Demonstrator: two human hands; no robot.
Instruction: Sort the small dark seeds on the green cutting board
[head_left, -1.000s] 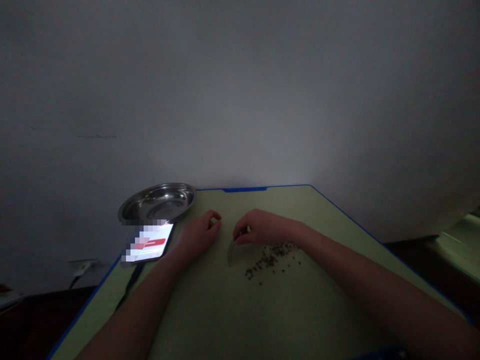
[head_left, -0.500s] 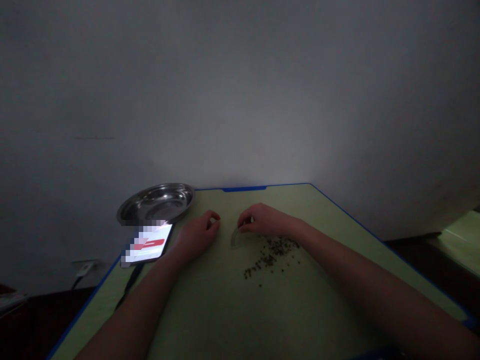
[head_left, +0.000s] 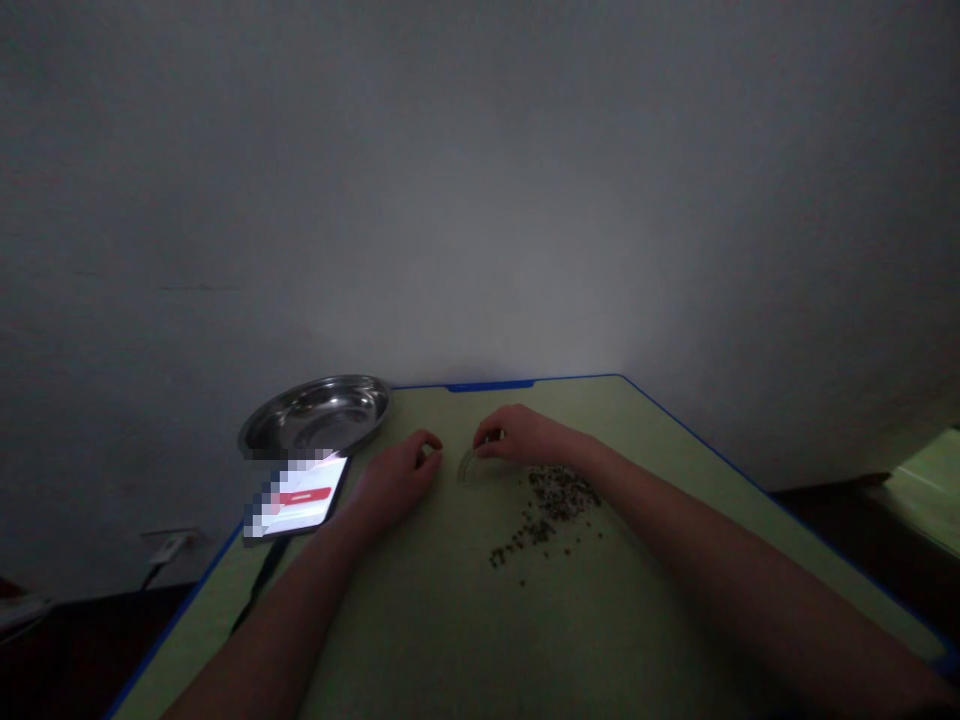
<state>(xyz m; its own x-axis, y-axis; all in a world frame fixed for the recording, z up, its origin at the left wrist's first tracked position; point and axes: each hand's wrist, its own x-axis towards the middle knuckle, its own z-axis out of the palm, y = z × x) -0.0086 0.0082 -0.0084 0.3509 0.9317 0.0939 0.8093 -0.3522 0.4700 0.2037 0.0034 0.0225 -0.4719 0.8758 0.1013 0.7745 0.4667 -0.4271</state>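
My right hand (head_left: 517, 435) is closed, its thumb and fingertips pinching a clear curved piece (head_left: 465, 464), like a see-through strip or tube; its exact kind is hard to make out in the dim light. The piece's lower end hangs at or just above the table. Across a small gap, my left hand (head_left: 394, 478) rests with curled fingers, thumb and forefinger drawn together; whatever may be between them is too small to see. Below my right wrist spreads a pile of small dark and pale grains or beads (head_left: 559, 497), trailing toward the lower left.
A steel basin (head_left: 326, 415) stands at the table's far left corner. Nearer me, a phone (head_left: 307, 497) with a lit screen lies beside my left forearm, a dark cable or strap below it. The green table (head_left: 450, 620) has a blue edge and meets a wall.
The view has tilted slightly, so table and basin sit a little lower in the picture. The clear piece has lifted slightly with my right hand; my left hand stays about where it was.
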